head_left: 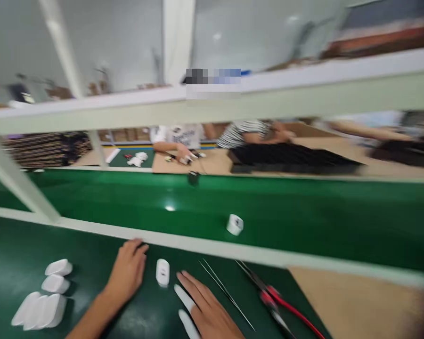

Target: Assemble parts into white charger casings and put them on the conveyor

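Observation:
My left hand [127, 266] rests on the dark green mat near the pale rail, fingers loosely bent and slightly apart, with nothing visible in it. To its right lies a small white rounded case [162, 272], touched by neither hand. My right hand [208, 306] is spread on the other side of that case; two of its fingers wear white finger cots. Beside it are thin metal tweezers [226, 294], and farther right pliers with red handles [268, 296]. Several similar white cases [42, 308] lie grouped on the left of the mat.
Beyond the rail [198, 249] runs a green conveyor belt [127, 197] carrying another white case [235, 224] and a small dark piece [193, 177]. Co-workers sit across it, near a row of black items [293, 157]. A slanted post [24, 179] and an overhead shelf [127, 106] frame the bench.

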`<state>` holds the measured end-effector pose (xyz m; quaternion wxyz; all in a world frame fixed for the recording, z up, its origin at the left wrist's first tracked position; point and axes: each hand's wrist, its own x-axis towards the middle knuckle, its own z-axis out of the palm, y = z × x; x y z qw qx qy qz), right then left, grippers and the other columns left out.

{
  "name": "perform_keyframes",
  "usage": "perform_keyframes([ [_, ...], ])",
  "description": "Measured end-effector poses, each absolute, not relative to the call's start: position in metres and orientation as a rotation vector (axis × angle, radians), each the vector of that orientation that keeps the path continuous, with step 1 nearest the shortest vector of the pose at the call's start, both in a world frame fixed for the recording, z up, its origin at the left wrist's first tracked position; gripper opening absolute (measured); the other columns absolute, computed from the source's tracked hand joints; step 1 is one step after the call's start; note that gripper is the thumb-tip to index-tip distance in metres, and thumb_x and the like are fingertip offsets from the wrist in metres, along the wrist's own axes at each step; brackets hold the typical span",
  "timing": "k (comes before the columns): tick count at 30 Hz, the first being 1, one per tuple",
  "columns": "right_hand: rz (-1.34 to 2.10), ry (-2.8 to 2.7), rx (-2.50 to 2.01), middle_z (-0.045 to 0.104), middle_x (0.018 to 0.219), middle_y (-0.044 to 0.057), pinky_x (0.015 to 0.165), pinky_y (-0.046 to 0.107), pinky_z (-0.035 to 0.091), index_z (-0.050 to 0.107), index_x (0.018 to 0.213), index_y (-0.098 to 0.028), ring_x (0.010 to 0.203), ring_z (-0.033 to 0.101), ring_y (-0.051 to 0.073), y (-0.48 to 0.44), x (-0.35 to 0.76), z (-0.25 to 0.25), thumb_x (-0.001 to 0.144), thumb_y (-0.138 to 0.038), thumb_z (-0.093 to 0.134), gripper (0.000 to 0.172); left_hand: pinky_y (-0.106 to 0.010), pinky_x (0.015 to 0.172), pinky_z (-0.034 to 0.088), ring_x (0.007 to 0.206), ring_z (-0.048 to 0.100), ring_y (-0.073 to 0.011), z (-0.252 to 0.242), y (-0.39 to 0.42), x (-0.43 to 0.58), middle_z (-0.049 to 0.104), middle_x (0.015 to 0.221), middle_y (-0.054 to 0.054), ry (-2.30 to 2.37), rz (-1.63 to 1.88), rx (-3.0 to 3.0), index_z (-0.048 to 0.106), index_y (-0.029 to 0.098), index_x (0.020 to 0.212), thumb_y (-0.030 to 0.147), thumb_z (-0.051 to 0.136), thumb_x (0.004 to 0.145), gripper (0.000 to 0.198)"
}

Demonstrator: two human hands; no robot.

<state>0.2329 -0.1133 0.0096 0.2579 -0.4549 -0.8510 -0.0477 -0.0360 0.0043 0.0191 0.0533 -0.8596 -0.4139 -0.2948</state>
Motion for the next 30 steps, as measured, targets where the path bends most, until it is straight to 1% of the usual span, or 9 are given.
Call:
perform_keyframes([
  [1,-0.093,-2.301,-1.321,0.049,0.158,0.006,0.117,0.037,0.051,0.056,0.148,-0.021,0.146,0.048,0.024,-0.118,0.232,0.015,0.102,-0.020,0.048,0.046,-0.054,0.096,0.055,0.120,0.059,-0.0342,0.020,0.008,-0.038,0.061,0.132,-0.016,-1.221,-0.885,-2.636,0.062,0.018,0.129,0.012,0.043,0.103,0.033],
  [2,-0.045,-2.333,-1.349,0.046,0.160,0.009,0.122,0.040,0.046,0.054,0.147,-0.016,0.150,0.041,0.025,-0.121,0.231,0.021,0.104,-0.024,0.048,0.044,-0.055,0.098,0.054,0.120,0.059,-0.0350,0.020,0.012,-0.040,0.061,0.134,-0.016,-1.188,-0.861,-2.660,0.061,0.018,0.130,0.016,0.044,0.105,0.031],
  [3,-0.005,-2.354,-1.379,0.045,0.160,0.012,0.124,0.040,0.042,0.054,0.145,-0.012,0.151,0.039,0.025,-0.122,0.230,0.026,0.106,-0.028,0.048,0.044,-0.056,0.099,0.053,0.120,0.059,-0.0355,0.018,0.018,-0.042,0.061,0.134,-0.016,-1.156,-0.851,-2.676,0.061,0.018,0.131,0.021,0.045,0.106,0.030],
  [6,-0.032,-2.394,-1.374,0.049,0.156,0.016,0.128,0.040,0.034,0.058,0.138,-0.006,0.151,0.037,0.029,-0.119,0.228,0.034,0.107,-0.035,0.047,0.044,-0.058,0.101,0.051,0.118,0.061,-0.0379,0.015,0.032,-0.046,0.062,0.134,-0.015,-1.073,-0.818,-2.702,0.061,0.018,0.132,0.032,0.045,0.107,0.032],
  [10,-0.153,-2.421,-1.364,0.048,0.155,0.016,0.130,0.039,0.027,0.060,0.133,-0.006,0.149,0.037,0.031,-0.120,0.226,0.035,0.105,-0.038,0.051,0.044,-0.061,0.104,0.049,0.119,0.062,-0.0406,0.017,0.038,-0.052,0.063,0.134,-0.016,-1.019,-0.809,-2.712,0.062,0.017,0.132,0.039,0.043,0.107,0.038],
  [17,-0.212,-2.435,-1.374,0.051,0.153,0.015,0.130,0.040,0.026,0.065,0.126,-0.009,0.147,0.039,0.029,-0.121,0.226,0.042,0.108,-0.038,0.044,0.040,-0.062,0.102,0.049,0.117,0.062,-0.0429,0.021,0.039,-0.049,0.063,0.134,-0.017,-0.970,-0.801,-2.726,0.061,0.016,0.131,0.042,0.041,0.107,0.041],
  [23,-0.088,-2.322,-1.384,0.051,0.153,0.017,0.132,0.046,0.024,0.060,0.134,-0.005,0.151,0.036,0.029,-0.120,0.223,0.038,0.107,-0.035,0.048,0.042,-0.057,0.097,0.052,0.116,0.062,-0.0387,0.025,0.031,-0.043,0.063,0.132,-0.017,-0.975,-0.812,-2.680,0.060,0.017,0.132,0.031,0.043,0.109,0.031],
  [26,-0.041,-2.276,-1.361,0.048,0.156,0.019,0.130,0.049,0.030,0.062,0.132,-0.004,0.153,0.033,0.031,-0.121,0.221,0.032,0.105,-0.030,0.050,0.039,-0.056,0.100,0.052,0.120,0.059,-0.0368,0.026,0.024,-0.041,0.061,0.133,-0.016,-1.027,-0.792,-2.673,0.058,0.017,0.133,0.025,0.044,0.109,0.029],
  [30,-0.028,-2.244,-1.336,0.046,0.157,0.020,0.126,0.053,0.038,0.056,0.140,-0.005,0.154,0.032,0.033,-0.122,0.220,0.028,0.105,-0.021,0.047,0.039,-0.054,0.100,0.052,0.124,0.057,-0.0357,0.025,0.017,-0.040,0.058,0.136,-0.016,-1.118,-0.776,-2.679,0.058,0.017,0.133,0.022,0.043,0.109,0.028],
])
